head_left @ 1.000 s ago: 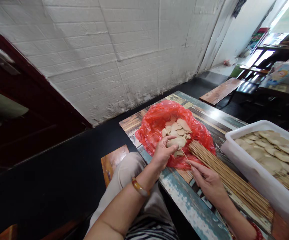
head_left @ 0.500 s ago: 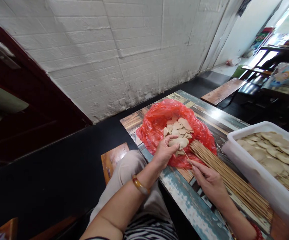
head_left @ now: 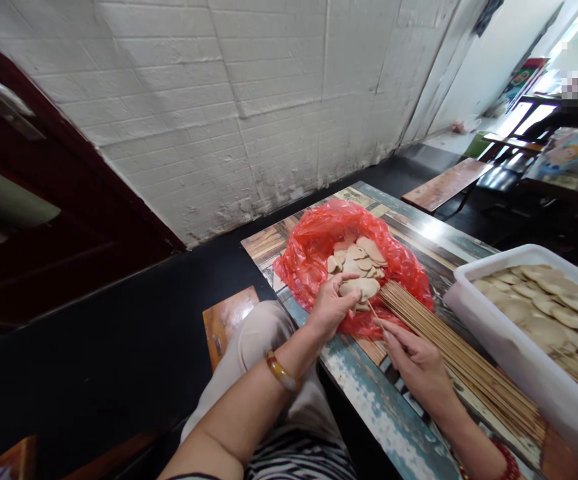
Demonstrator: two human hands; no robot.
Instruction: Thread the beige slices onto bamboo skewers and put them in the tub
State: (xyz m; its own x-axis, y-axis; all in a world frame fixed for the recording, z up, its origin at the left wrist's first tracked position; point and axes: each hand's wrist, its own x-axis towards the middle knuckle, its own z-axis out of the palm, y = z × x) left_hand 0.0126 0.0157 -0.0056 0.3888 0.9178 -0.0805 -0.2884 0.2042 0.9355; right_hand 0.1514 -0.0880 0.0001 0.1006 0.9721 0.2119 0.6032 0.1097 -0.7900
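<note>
Between its thumb and fingers, my left hand grips a flat, pale beige slice above an open red plastic bag. More such slices lie in a heap inside the bag. My right hand is closed on a thin wooden skewer, whose tip meets the near edge of the held slice; how deep it sits I cannot tell. Just beyond that hand lies a long bundle of skewers, one end resting on the bag.
A white plastic tub at the right holds many slices on skewers. Everything stands on a patterned wooden table with a worn blue-green edge. A stool is by my knee, a bench behind the table, a white wall ahead.
Almost nothing differs. The held slice and my left hand have shifted very slightly right and down; the skewer stays against the slice's edge.
</note>
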